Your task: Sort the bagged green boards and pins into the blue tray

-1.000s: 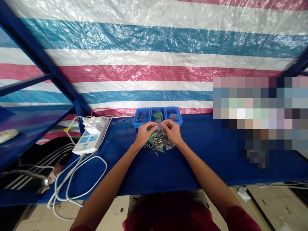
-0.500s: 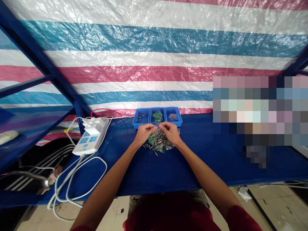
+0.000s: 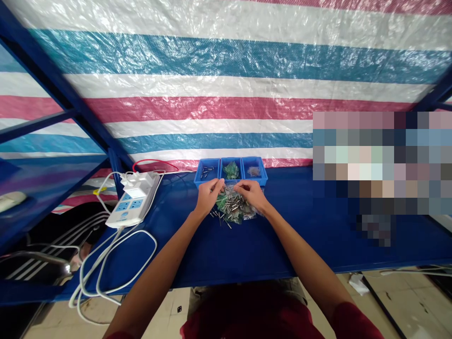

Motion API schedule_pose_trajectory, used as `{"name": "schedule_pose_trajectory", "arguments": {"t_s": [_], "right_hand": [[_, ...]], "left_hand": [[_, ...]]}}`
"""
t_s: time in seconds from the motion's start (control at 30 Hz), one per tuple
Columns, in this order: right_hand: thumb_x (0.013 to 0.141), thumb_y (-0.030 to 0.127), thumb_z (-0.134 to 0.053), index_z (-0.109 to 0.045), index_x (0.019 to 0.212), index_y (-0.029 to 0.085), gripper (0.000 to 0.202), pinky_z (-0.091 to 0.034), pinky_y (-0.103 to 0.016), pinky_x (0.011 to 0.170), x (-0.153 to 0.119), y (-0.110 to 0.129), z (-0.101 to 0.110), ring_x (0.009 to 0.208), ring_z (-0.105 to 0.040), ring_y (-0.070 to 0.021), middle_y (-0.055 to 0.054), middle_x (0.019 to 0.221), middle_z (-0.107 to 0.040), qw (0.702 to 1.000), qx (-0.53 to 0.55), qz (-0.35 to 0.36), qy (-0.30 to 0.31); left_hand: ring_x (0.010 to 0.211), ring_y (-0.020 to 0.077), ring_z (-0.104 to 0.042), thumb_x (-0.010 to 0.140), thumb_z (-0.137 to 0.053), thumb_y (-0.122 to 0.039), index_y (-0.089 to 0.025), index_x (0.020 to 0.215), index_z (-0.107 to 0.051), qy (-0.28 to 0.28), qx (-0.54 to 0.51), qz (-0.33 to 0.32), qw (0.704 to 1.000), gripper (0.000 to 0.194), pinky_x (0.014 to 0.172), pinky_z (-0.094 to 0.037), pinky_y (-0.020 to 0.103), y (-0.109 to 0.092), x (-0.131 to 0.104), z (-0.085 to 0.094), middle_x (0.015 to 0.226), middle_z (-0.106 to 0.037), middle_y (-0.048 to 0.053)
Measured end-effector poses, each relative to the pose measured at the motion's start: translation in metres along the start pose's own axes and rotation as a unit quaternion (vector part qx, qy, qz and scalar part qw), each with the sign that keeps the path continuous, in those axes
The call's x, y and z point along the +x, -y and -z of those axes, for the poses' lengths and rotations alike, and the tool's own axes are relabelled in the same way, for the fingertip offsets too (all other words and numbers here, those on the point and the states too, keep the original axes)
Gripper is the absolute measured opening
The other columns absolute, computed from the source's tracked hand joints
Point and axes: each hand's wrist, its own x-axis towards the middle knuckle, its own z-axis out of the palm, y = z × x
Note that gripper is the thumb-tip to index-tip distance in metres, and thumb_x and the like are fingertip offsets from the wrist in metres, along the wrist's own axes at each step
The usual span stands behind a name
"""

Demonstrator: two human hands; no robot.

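Note:
A pile of small metal screws (image 3: 233, 204) mixed with green and clear plastic bags lies on the blue table. Over its upper left edge is my left hand (image 3: 209, 194), thumb and forefinger pinched together; what they hold is too small to make out. My right hand (image 3: 251, 194) is over the upper right of the pile, its fingertips also closed, on something I cannot make out. Just behind both hands stand three joined blue bins: the left bin (image 3: 207, 181) has a few screws, the middle one green bags (image 3: 231, 170), the right one small clear bags (image 3: 253, 171).
A white power strip (image 3: 136, 202) with plugs and looped white cables (image 3: 102, 268) sits at the left. Blue frame posts (image 3: 95, 134) stand at the left side, and a striped plastic sheet (image 3: 219, 89) hangs behind. The right background is pixelated.
My left hand has turned slightly upward, its fingertips raised and moved a little left, away from my right hand. My right hand has shifted slightly right.

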Motion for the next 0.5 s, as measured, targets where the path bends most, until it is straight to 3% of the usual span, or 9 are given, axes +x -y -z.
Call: {"name": "schedule_pose_trajectory", "arguments": {"t_s": [0.07, 0.13, 0.23, 0.3, 0.4, 0.5], "right_hand": [[0.073, 0.046, -0.069, -0.063, 0.065, 0.017, 0.030, -0.033, -0.024, 0.044, 0.002, 0.001, 0.004, 0.041, -0.040, -0.0091, 0.005, 0.046, -0.048, 0.997, 0.056, -0.044, 0.024], [0.070, 0.048, -0.071, -0.063, 0.067, 0.017, 0.032, -0.035, -0.023, 0.042, 0.005, 0.002, 0.006, 0.040, -0.044, -0.0087, 0.004, 0.049, -0.054, 0.989, 0.127, -0.069, -0.044], [0.070, 0.052, -0.070, -0.064, 0.079, 0.017, 0.037, -0.043, -0.023, 0.046, 0.008, 0.001, 0.007, 0.047, -0.056, -0.0104, -0.002, 0.069, -0.068, 0.954, 0.217, -0.100, -0.181], [0.073, 0.053, -0.067, -0.064, 0.085, 0.016, 0.038, -0.046, -0.024, 0.047, 0.009, -0.001, 0.006, 0.049, -0.060, -0.0120, -0.006, 0.077, -0.071, 0.943, 0.231, -0.135, -0.199], [0.079, 0.048, -0.060, -0.065, 0.084, 0.016, 0.033, -0.043, -0.025, 0.044, 0.007, -0.001, 0.007, 0.046, -0.058, -0.0129, -0.005, 0.072, -0.070, 0.958, 0.147, -0.145, -0.198], [0.081, 0.036, -0.059, -0.068, 0.081, 0.017, 0.021, -0.045, -0.026, 0.056, 0.004, 0.002, 0.010, 0.059, -0.062, -0.0161, -0.003, 0.070, -0.069, 0.972, -0.086, -0.104, -0.194]], "left_hand": [[0.055, 0.0116, -0.054, 0.093, -0.049, -0.041, -0.017, 0.069, -0.063, -0.039, 0.026, -0.008, 0.999, 0.037, 0.059, -0.042, 0.023, 0.001, 0.001, 0.001, 0.060, -0.060, 0.000], [0.054, 0.0112, -0.053, 0.093, -0.048, -0.042, -0.017, 0.069, -0.063, -0.059, 0.043, -0.009, 0.997, 0.038, 0.058, -0.041, 0.022, 0.004, 0.002, 0.002, 0.061, -0.060, 0.000], [0.053, 0.0111, -0.053, 0.093, -0.048, -0.042, -0.017, 0.069, -0.063, -0.063, 0.074, -0.009, 0.995, 0.038, 0.056, -0.040, 0.022, 0.007, 0.003, 0.003, 0.061, -0.061, 0.000], [0.053, 0.0115, -0.054, 0.093, -0.048, -0.042, -0.017, 0.070, -0.064, -0.049, 0.108, -0.020, 0.993, 0.038, 0.056, -0.040, 0.022, 0.009, 0.003, 0.003, 0.062, -0.063, 0.000], [0.056, 0.0123, -0.055, 0.093, -0.047, -0.040, -0.017, 0.073, -0.066, -0.022, 0.163, -0.047, 0.985, 0.036, 0.057, -0.039, 0.023, 0.012, 0.003, 0.002, 0.065, -0.066, 0.001], [0.056, 0.0127, -0.054, 0.094, -0.046, -0.039, -0.017, 0.073, -0.066, -0.004, 0.198, -0.069, 0.978, 0.036, 0.057, -0.038, 0.024, 0.017, 0.003, 0.001, 0.068, -0.067, 0.002]]}}
